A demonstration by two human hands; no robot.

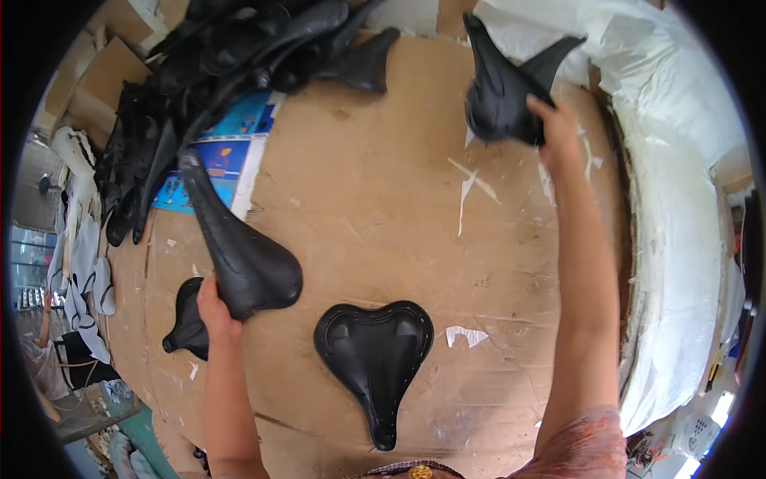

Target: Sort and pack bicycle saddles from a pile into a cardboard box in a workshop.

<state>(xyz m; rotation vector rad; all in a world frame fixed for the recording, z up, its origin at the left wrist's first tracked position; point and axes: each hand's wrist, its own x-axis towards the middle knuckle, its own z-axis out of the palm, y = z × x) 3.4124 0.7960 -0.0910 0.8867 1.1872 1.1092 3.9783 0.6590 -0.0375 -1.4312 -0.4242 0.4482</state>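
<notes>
My left hand (219, 310) grips the edge of a long black bicycle saddle cover (247, 259), its wide end toward the middle of the cardboard and its narrow nose pointing up and left. Partly behind that hand lies a smaller black saddle cover (187, 329). At the far right, my right hand (556, 128) is closed on the side of a black saddle cover (501, 104); another dark nose-shaped piece (554, 60) sticks out behind it. Between my arms, a heart-shaped saddle cover (375, 351) lies hollow side up, its nose toward me.
Brown cardboard (383, 199) covers the work surface. A heap of black saddle covers (231, 56) fills the far left, beside a blue printed sheet (227, 160). White plastic-wrapped material (678, 239) borders the right. A torn white scrap (466, 336) lies near the middle. Another person (44, 359) shows at the left rim.
</notes>
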